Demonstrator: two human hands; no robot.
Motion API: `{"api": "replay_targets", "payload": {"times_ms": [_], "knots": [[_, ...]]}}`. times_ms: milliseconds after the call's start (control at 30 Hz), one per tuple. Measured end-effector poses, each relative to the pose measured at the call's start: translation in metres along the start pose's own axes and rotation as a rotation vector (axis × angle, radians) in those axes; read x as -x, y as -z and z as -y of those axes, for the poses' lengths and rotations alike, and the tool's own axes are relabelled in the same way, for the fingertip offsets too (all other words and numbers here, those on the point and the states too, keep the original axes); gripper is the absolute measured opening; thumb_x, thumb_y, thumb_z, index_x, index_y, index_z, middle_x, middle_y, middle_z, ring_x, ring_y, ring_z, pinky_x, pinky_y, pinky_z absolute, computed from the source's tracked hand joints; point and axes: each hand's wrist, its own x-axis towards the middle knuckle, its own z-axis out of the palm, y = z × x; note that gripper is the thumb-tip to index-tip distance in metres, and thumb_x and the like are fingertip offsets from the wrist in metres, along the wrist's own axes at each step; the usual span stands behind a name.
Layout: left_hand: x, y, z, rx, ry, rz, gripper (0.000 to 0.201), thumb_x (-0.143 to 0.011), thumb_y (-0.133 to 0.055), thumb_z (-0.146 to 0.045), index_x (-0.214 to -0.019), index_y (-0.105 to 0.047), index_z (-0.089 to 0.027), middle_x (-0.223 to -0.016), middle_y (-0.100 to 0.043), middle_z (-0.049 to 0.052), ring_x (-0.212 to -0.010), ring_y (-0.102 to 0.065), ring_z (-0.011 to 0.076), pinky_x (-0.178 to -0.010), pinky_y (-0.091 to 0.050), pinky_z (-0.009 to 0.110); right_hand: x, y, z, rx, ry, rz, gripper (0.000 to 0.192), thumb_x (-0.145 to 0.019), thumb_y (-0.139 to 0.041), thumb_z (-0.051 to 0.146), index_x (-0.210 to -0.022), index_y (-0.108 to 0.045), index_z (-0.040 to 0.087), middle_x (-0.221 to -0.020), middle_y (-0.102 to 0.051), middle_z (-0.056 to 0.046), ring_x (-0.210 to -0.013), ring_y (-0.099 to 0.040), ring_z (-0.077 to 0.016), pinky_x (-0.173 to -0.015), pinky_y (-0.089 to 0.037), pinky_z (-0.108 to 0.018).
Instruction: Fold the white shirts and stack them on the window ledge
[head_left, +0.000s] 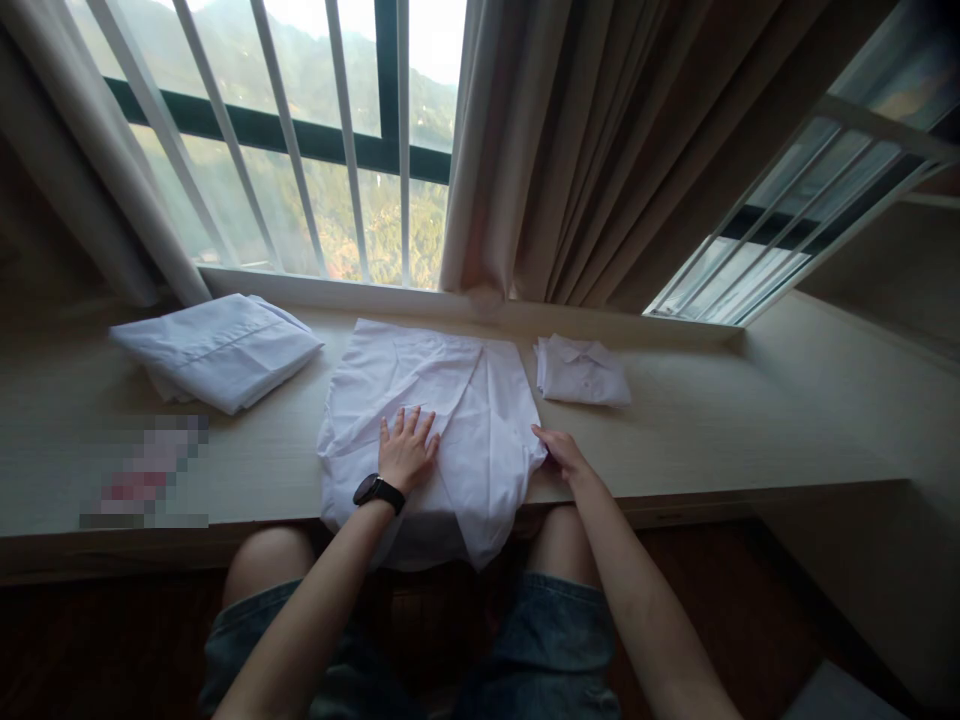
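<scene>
A white garment, seemingly a shirt (480, 400), lies spread on the ledge in front of me, creased, its near part hanging over the front edge above my lap. My left hand (407, 450), with a black watch on the wrist, rests flat on the cloth with fingers spread. At the garment's right edge, my right hand (561, 450) pinches the fabric between thumb and fingers. Left of it lies a larger folded stack of white cloth (225, 350). On the right sits a small folded white shirt (583, 370) with its collar and buttons up.
The pale wooden ledge (720, 430) runs under a barred window (300, 150). Beige curtains (570, 150) hang behind it. A blurred-out flat item (146, 475) lies at the left front. A pale panel (862, 390) borders the right end. My knees are under the front edge.
</scene>
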Motion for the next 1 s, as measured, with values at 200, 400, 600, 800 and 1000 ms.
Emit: {"api": "replay_targets", "payload": {"times_ms": [200, 400, 600, 800, 1000], "knots": [[-0.006, -0.023, 0.001, 0.025, -0.077, 0.067, 0.055, -0.101, -0.033, -0.047, -0.153, -0.043, -0.031, -0.162, -0.035, 0.003, -0.153, -0.019, 0.0315, -0.122, -0.012, 0.061, -0.038, -0.012, 0.023, -0.246, 0.062, 0.266, 0.038, -0.076, -0.072, 0.031, -0.112, -0.066, 0.020, -0.107, -0.075, -0.007, -0.092, -0.072, -0.0217, -0.077, -0.059, -0.031], [-0.006, -0.023, 0.005, 0.011, -0.127, 0.096, 0.055, -0.101, -0.032, -0.049, -0.154, -0.040, -0.034, -0.163, -0.032, 0.000, -0.153, -0.021, 0.0308, -0.122, -0.012, 0.060, -0.070, -0.028, 0.042, -0.168, -0.040, 0.168, 0.027, -0.071, -0.067, 0.018, -0.098, -0.063, 0.015, -0.082, -0.074, -0.008, -0.068, -0.069, -0.0208, -0.067, -0.059, -0.033], [-0.008, -0.026, 0.005, 0.010, -0.124, 0.100, 0.055, -0.101, -0.032, -0.049, -0.154, -0.039, -0.036, -0.163, -0.032, -0.002, -0.153, -0.020, 0.0311, -0.122, -0.010, 0.062, -0.081, -0.087, 0.083, 0.066, 0.206, 0.023, 0.027, -0.071, -0.058, 0.019, -0.098, -0.063, 0.014, -0.095, -0.073, -0.010, -0.082, -0.068, -0.0219, -0.070, -0.054, -0.029], [-0.009, -0.023, 0.005, 0.027, -0.129, 0.086, 0.051, -0.100, -0.036, -0.045, -0.149, -0.047, -0.033, -0.160, -0.039, 0.002, -0.152, -0.023, 0.0321, -0.121, -0.014, 0.063, -0.081, -0.212, 0.110, 0.682, 0.367, 0.184, 0.027, -0.069, -0.071, 0.021, -0.095, -0.068, 0.018, -0.092, -0.073, -0.010, -0.103, -0.065, -0.0296, -0.088, -0.049, -0.035], [-0.008, -0.020, 0.003, 0.091, -0.114, 0.046, 0.052, -0.098, -0.041, -0.042, -0.148, -0.047, -0.028, -0.153, -0.048, 0.006, -0.149, -0.029, 0.0326, -0.121, -0.016, 0.061, -0.077, -0.217, 0.081, 0.461, 0.335, 0.164, 0.030, -0.081, -0.071, 0.038, -0.105, -0.064, 0.021, -0.101, -0.070, -0.009, -0.102, -0.066, -0.0250, -0.089, -0.051, -0.034]]}}
